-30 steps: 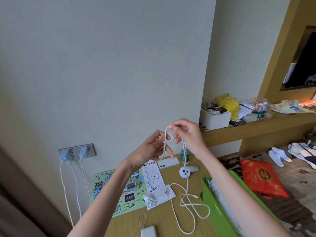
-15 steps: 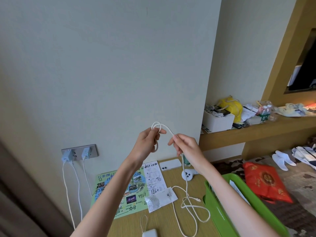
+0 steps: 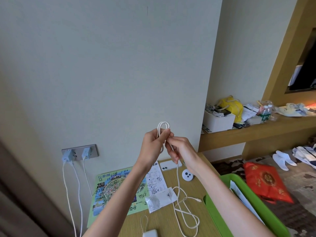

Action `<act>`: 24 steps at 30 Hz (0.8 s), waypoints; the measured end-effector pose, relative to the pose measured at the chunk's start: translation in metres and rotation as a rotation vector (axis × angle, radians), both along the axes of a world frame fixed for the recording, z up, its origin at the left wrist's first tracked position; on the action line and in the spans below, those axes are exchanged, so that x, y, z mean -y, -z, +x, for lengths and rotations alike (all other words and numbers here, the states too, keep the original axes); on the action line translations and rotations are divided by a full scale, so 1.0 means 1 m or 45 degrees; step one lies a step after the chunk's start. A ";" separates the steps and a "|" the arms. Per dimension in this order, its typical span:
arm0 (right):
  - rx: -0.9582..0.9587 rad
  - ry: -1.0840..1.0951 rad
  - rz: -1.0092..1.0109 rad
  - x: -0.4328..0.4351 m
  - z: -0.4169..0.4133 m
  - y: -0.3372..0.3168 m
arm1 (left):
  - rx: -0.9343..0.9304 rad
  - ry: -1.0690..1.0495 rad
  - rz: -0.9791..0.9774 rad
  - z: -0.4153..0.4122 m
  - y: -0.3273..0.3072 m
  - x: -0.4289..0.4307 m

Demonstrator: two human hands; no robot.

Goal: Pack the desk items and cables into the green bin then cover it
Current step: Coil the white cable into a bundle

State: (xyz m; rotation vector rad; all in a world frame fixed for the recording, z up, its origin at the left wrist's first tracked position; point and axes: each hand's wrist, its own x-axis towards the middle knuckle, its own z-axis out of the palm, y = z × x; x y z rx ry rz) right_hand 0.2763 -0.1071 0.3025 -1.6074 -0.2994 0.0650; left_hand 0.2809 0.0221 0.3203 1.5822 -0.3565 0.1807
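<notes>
A white cable [image 3: 178, 189] runs from my hands down to the wooden desk [image 3: 172, 223], where its loose end lies in loops beside the green bin [image 3: 213, 212]. My left hand [image 3: 154, 144] is raised above the desk and grips a small coil of the cable, with loops sticking out above the fist. Touching it on the right, my right hand [image 3: 179, 151] pinches the strand that hangs down. White papers lie inside the bin at the lower right.
On the desk lie a green map sheet [image 3: 109, 190], receipts [image 3: 156, 180], a white phone [image 3: 168, 165], a round white device [image 3: 187, 175] and a white charger [image 3: 150, 234]. Two plugs [image 3: 77, 155] sit in the wall socket. A red bag [image 3: 265, 182] lies on the floor.
My hands have come together and another loop of the cable has gathered in the left hand. The strand between the hands is gone.
</notes>
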 end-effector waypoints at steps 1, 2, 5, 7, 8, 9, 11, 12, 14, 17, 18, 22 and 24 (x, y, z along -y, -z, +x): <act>-0.014 -0.012 -0.014 -0.001 0.000 0.000 | -0.008 -0.027 -0.012 0.000 0.000 0.000; -0.025 -0.020 -0.034 -0.002 0.001 0.001 | -0.025 -0.048 -0.029 0.000 0.000 -0.001; -0.044 -0.048 -0.068 -0.001 0.003 0.005 | -0.152 -0.104 -0.067 0.003 -0.001 -0.005; -0.057 -0.073 -0.056 0.004 0.003 0.009 | -0.284 -0.044 -0.166 0.004 -0.005 -0.011; -0.068 -0.073 -0.055 0.006 0.003 0.012 | -0.348 0.039 -0.286 0.005 -0.007 -0.015; -0.081 -0.068 -0.058 0.009 0.004 0.014 | -0.417 0.135 -0.438 0.007 -0.009 -0.020; -0.109 -0.071 -0.072 0.014 0.004 0.018 | -0.522 0.257 -0.718 0.010 -0.011 -0.028; -0.119 -0.077 -0.084 0.016 0.004 0.018 | -0.546 0.259 -0.793 0.012 -0.012 -0.032; -0.115 -0.086 -0.107 0.020 0.004 0.017 | -0.560 0.188 -0.836 0.015 -0.010 -0.037; -0.073 -0.111 -0.144 0.024 0.005 0.007 | -0.509 -0.003 -0.685 0.019 -0.004 -0.042; -0.051 -0.133 -0.167 0.025 0.006 0.003 | -0.481 -0.081 -0.565 0.020 -0.001 -0.043; 0.022 -0.215 -0.292 0.028 0.008 -0.014 | -0.403 -0.267 -0.094 0.023 0.009 -0.046; 0.036 -0.273 -0.308 0.031 0.009 -0.022 | -0.388 -0.254 -0.033 0.024 0.012 -0.048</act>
